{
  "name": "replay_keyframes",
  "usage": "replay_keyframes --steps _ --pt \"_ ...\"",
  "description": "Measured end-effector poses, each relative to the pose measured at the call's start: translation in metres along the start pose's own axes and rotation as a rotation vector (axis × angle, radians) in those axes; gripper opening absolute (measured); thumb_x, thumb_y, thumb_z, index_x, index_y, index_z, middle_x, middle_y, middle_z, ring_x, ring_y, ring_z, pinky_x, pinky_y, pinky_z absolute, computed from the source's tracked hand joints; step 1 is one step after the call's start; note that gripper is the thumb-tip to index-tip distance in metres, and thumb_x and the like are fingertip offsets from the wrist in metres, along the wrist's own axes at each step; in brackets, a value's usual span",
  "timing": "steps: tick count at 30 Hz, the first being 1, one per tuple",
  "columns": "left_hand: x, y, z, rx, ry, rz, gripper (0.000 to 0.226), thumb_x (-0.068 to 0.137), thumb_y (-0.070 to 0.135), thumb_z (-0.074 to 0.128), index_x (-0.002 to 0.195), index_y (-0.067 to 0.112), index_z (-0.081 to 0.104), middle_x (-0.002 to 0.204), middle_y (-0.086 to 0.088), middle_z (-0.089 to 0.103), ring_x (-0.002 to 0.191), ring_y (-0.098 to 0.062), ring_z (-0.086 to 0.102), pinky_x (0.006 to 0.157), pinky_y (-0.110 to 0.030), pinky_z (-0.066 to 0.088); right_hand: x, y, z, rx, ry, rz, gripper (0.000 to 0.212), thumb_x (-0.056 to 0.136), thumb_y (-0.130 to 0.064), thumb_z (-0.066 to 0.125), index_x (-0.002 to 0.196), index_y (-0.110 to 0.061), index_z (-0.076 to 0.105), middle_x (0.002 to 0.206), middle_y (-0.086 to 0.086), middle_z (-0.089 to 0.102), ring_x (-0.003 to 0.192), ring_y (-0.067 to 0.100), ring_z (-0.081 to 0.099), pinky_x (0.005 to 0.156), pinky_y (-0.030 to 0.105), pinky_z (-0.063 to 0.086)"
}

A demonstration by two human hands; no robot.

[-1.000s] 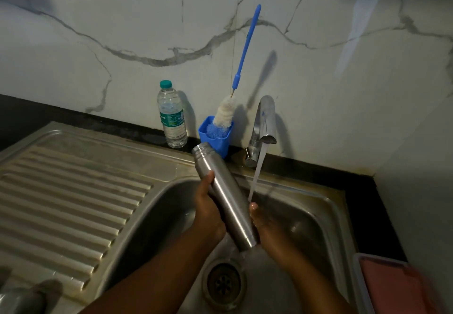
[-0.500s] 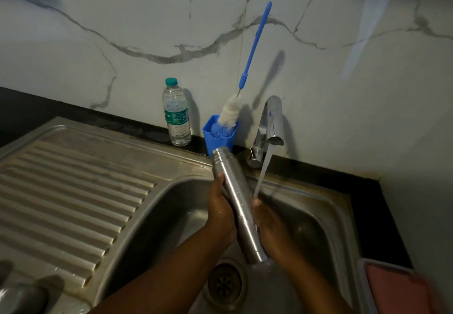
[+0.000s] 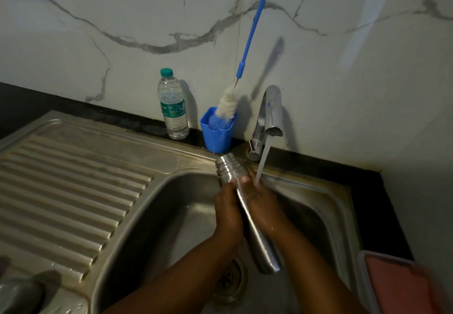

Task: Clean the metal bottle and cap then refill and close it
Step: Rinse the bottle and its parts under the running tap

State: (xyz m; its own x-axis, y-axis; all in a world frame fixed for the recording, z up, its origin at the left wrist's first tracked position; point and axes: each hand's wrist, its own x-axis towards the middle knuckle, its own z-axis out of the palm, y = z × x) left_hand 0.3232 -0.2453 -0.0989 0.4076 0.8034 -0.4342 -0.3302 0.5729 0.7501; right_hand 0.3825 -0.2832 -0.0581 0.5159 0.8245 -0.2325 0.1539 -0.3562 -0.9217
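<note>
The big steel sink (image 3: 137,218) fills most of the view, and I will use it as my marker. Over its bowl, a person holds the metal bottle (image 3: 257,230) tilted, with its open threaded top pointing up toward the back rim of the sink and its bottom low, just above the drain (image 3: 230,282). At the back rim of the sink stands the tap (image 3: 268,120), and water (image 3: 262,164) runs down from it onto the hands, right beside the bottle's top.

I think this is the washing step: the outside of the bottle is being rubbed under the water. The cap is not on the bottle. A dark round thing sits at the near left corner of the sink, but it is too blurry to say what it is. I guess the inside comes next. That would need one hand free to fetch the bottle brush (image 3: 245,51), which stands in the blue cup (image 3: 217,132) behind the sink, next to the plastic water bottle (image 3: 172,107).

The left hand (image 3: 229,215) is curled around the left side of the bottle, near the middle. The right hand (image 3: 263,206) is wrapped on the right side, its fingertips (image 3: 245,179) up by the neck, under the water. Both hands press the bottle between them.
</note>
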Motion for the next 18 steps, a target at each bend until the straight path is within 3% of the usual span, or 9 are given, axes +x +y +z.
replay_keyframes --steps 2,4,6,9,11,13,15,18 --pt "0.006 0.011 -0.008 -0.124 0.045 -0.093 0.06 0.081 0.059 0.057 0.112 0.009 0.065 0.11 -0.027 0.068 0.102 -0.042 0.065 0.099 -0.052 0.049 -0.018 0.016 0.004 -0.188 -0.061 0.006 0.046 0.097 -0.052 0.033 0.142 -0.043 0.029 0.122 -0.015 0.045 0.102 0.002 0.048 0.084 0.023 0.04" --pt "0.012 0.019 -0.014 -0.171 0.093 -0.162 0.058 0.081 0.063 0.055 0.11 0.014 0.064 0.106 -0.023 0.068 0.099 -0.038 0.065 0.1 -0.054 0.047 -0.032 0.029 0.001 -0.295 -0.047 0.062 0.051 0.092 -0.061 0.032 0.139 -0.043 0.034 0.127 -0.012 0.051 0.109 0.009 0.053 0.091 0.029 0.043" --pt "0.013 0.018 -0.017 -0.121 0.098 -0.143 0.083 0.061 0.074 0.07 0.12 0.017 0.059 0.114 -0.02 0.067 0.102 -0.037 0.067 0.096 -0.056 0.05 -0.029 0.034 0.001 -0.293 -0.023 0.147 0.052 0.091 -0.064 0.032 0.132 -0.036 0.045 0.129 -0.003 0.057 0.115 0.019 0.055 0.094 0.032 0.041" --pt "0.005 0.003 -0.013 0.036 0.112 -0.131 0.113 0.037 0.067 0.088 0.13 0.013 0.051 0.115 -0.017 0.068 0.095 -0.033 0.072 0.087 -0.054 0.056 -0.013 0.024 0.008 -0.229 -0.007 0.132 0.044 0.096 -0.057 0.031 0.126 -0.03 0.05 0.123 0.003 0.061 0.104 0.019 0.06 0.089 0.033 0.046" --pt "0.004 0.0 -0.01 0.054 0.097 -0.131 0.104 0.042 0.065 0.087 0.126 0.012 0.057 0.11 -0.015 0.072 0.093 -0.03 0.073 0.088 -0.051 0.057 -0.003 0.01 0.009 -0.165 -0.004 0.067 0.037 0.099 -0.046 0.035 0.127 -0.028 0.049 0.124 0.004 0.059 0.089 0.006 0.057 0.073 0.024 0.046" --pt "0.002 0.008 -0.009 0.064 0.058 -0.101 0.074 0.062 0.063 0.077 0.117 0.016 0.063 0.104 -0.012 0.074 0.093 -0.027 0.072 0.086 -0.045 0.056 0.003 0.002 0.006 -0.164 -0.043 0.009 0.044 0.1 -0.042 0.034 0.142 -0.027 0.036 0.135 0.005 0.05 0.092 0.004 0.054 0.066 0.015 0.039" --pt "0.006 0.015 -0.007 0.042 0.044 -0.09 0.045 0.084 0.054 0.061 0.113 0.02 0.063 0.103 -0.012 0.073 0.093 -0.027 0.07 0.082 -0.041 0.055 0.001 0.004 0.003 -0.284 -0.091 -0.057 0.056 0.1 -0.042 0.033 0.15 -0.036 0.008 0.148 0.004 0.036 0.111 0.014 0.051 0.077 0.015 0.04" --pt "0.01 0.031 -0.005 -0.15 0.035 -0.096 0.046 0.088 0.052 0.055 0.116 0.015 0.06 0.105 -0.019 0.068 0.089 -0.032 0.068 0.083 -0.044 0.055 -0.022 0.021 0.001 -0.395 -0.118 -0.104 0.063 0.098 -0.048 0.035 0.147 -0.046 -0.003 0.154 -0.002 0.024 0.126 0.016 0.043 0.091 0.022 0.038"
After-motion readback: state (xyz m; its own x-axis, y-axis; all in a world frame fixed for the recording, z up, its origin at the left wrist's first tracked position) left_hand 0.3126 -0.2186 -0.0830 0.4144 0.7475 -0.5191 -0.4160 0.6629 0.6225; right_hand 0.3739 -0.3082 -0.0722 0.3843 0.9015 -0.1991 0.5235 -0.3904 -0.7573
